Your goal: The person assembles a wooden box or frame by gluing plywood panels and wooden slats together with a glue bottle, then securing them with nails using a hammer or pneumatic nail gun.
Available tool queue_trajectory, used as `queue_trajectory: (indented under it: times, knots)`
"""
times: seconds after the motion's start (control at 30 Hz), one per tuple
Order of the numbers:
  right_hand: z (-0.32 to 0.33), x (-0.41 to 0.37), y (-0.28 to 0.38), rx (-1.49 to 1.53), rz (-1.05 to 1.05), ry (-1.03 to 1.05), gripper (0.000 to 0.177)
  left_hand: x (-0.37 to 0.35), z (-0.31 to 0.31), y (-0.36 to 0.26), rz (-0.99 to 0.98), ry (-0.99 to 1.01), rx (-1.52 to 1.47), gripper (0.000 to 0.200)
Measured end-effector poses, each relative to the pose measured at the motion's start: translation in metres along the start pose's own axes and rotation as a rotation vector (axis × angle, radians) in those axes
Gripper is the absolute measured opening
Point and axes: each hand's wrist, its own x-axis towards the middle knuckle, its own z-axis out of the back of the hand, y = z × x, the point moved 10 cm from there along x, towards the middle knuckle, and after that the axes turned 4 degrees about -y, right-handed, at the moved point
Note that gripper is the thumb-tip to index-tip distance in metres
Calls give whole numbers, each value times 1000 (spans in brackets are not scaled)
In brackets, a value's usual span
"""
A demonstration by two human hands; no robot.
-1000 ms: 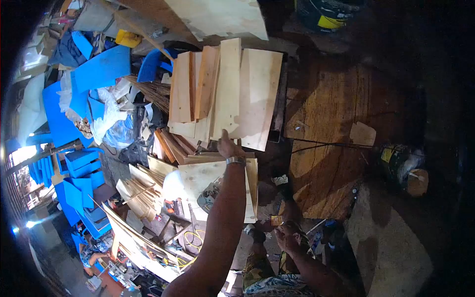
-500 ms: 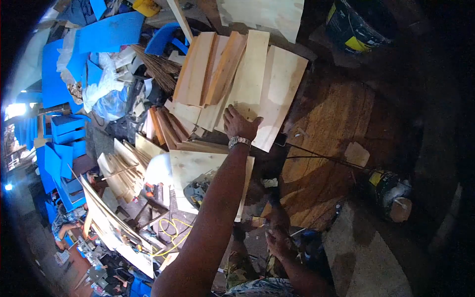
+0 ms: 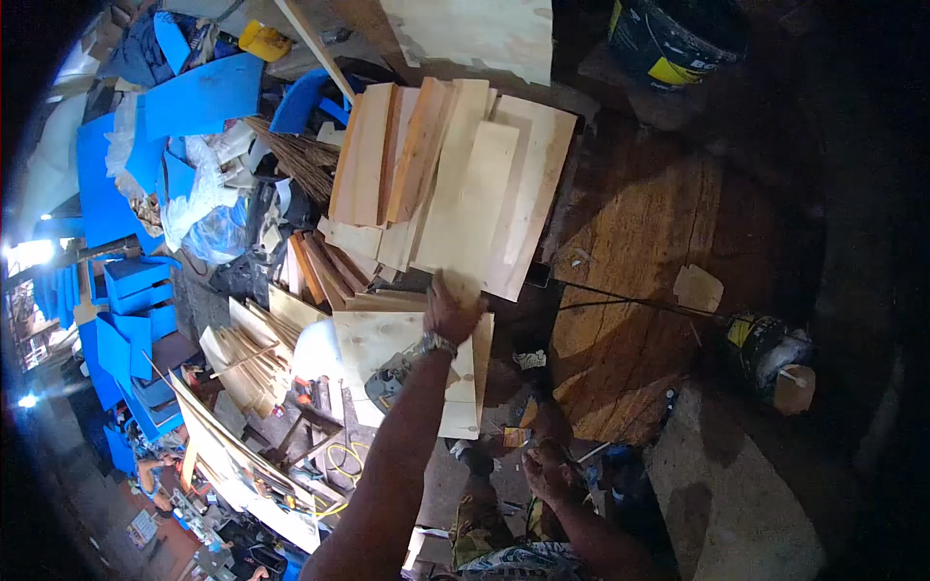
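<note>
My left hand, with a metal-banded watch on its wrist, grips the near end of a pale wooden board. The board lies on top of a wider light wooden panel in a stack. Left of it on the stack lie several narrower planks, among them a reddish-brown plank. Close to my legs, my right hand is held low with its fingers curled. Shadow hides whatever may be in them. Below my left hand, a grey power tool rests on another light plywood sheet.
Loose wood strips and a yellow cable lie to the left. Blue panels and plastic bags pile up beyond. A brown wooden sheet lies right, with black buckets around. Another person is at lower left.
My left hand has gone from lying flat on the boards to gripping one board's near end. That board has slid towards me. My right hand stays low.
</note>
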Motion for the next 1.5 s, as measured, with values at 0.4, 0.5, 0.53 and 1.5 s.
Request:
queue_trajectory:
  times: [0.4,0.5,0.53,1.5]
  knots:
    - [-33,6,-12,-105,428,9,28,-128,-12,-79,608,854,-2331,88]
    - [-15,17,-10,-86,150,72,26,-159,4,-83,602,1026,-2381,80]
    - [-10,20,-2,-93,2,138,27,-178,7,-65,710,867,-2077,68]
    - [-441,-556,286,-516,726,1436,63,-871,258,360,542,-690,-1511,68]
